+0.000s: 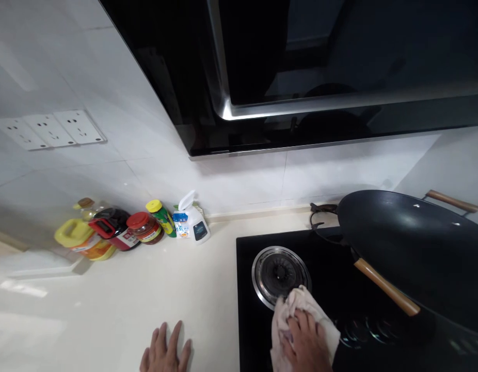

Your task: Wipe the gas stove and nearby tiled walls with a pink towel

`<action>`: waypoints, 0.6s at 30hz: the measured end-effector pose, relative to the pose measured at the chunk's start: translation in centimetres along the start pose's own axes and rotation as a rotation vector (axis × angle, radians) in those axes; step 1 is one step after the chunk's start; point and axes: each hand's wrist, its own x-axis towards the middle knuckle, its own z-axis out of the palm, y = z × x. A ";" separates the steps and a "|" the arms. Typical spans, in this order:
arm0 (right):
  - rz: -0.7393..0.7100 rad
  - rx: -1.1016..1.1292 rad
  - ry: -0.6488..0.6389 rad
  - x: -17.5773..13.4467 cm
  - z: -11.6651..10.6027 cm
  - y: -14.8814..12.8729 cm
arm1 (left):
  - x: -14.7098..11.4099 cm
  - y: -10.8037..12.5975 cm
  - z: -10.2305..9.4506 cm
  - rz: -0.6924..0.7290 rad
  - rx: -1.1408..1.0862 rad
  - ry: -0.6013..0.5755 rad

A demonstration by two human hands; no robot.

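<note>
My right hand (309,342) presses a crumpled, off-white cloth (280,323) onto the black glass cooktop (249,289), its fingers bent into the fabric. The cloth's upper end overlaps the front edge of the left burner (281,271), a round dark plate with a metal ring. On the pale countertop (208,310), left of the cooktop, my left hand (165,352) rests with fingers spread and nothing in it. Its wrist is cut off by the bottom of the view.
A large black wok (409,243) with wooden handles sits on the cooktop's right side. Along the wall stand a white spray bottle (196,225), a green bottle (163,219), a red-lidded jar (145,227) and several oil and sauce bottles. A black range hood (320,119) hangs overhead.
</note>
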 end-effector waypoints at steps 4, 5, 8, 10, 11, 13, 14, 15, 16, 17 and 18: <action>-0.244 0.101 -0.099 0.3 0.6 -3.5 | -0.2 -0.1 0.0 0.001 -0.003 0.000; -0.280 0.114 -0.120 0.9 0.8 -4.7 | -0.3 -0.1 0.0 0.002 0.002 0.000; -0.296 0.116 -0.144 3.8 1.4 -8.2 | -0.4 0.0 0.0 0.006 0.014 0.010; -0.294 0.116 -0.168 6.4 1.6 -10.2 | -0.5 0.0 -0.1 0.008 0.016 0.014; -0.293 0.117 -0.185 8.0 1.6 -11.1 | -0.5 0.1 -0.3 0.006 0.016 0.015; -0.277 0.114 -0.224 11.3 1.1 -12.4 | -0.5 0.2 -0.7 0.009 0.013 0.002; -0.263 0.109 -0.234 13.0 0.7 -12.8 | -0.5 0.3 -1.0 0.015 0.009 -0.010; -0.250 0.104 -0.236 14.7 0.2 -13.1 | -0.5 0.4 -1.4 0.020 0.003 -0.022; -0.240 0.101 -0.234 16.2 -0.3 -13.4 | -0.6 0.5 -1.7 0.025 -0.002 -0.035; -0.236 0.100 -0.229 17.6 -0.7 -13.5 | -0.6 0.6 -2.1 0.028 -0.005 -0.045; -0.235 0.100 -0.223 18.9 -1.0 -13.5 | -0.6 0.7 -2.4 0.029 -0.006 -0.053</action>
